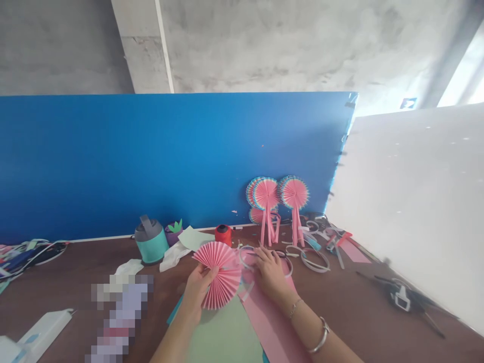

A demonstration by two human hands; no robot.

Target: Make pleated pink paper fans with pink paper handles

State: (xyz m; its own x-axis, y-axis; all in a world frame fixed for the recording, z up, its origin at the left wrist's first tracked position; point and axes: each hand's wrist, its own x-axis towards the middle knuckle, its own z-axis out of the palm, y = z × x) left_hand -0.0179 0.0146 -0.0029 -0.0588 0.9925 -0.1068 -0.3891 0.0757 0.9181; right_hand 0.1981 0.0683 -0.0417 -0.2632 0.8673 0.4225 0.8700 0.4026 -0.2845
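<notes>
My left hand (pixel 198 287) holds a round pink pleated paper fan (pixel 223 282) by its left side, thumb on the front near the centre. The pleats spread into almost a full disc, with a gap at the left. To the right, my right hand (pixel 269 269) is lowered over the pink paper sheet (pixel 264 317), its fingers apart and bent downward among clear tape rings. One tape roll (pixel 247 256) lies by its fingertips. A dark loop shows beside the fingers, partly hidden by the hand. A pale green sheet (pixel 223 335) lies below the fan.
Finished-looking pink fans with handles (pixel 267 196) lean against the blue partition (pixel 170 161). A red spool (pixel 223 235), a teal pot (pixel 151 244) and a purple pot (pixel 173 235) stand at the back. Tape rings (pixel 315 259) and a black cable tool (pixel 403 297) lie right.
</notes>
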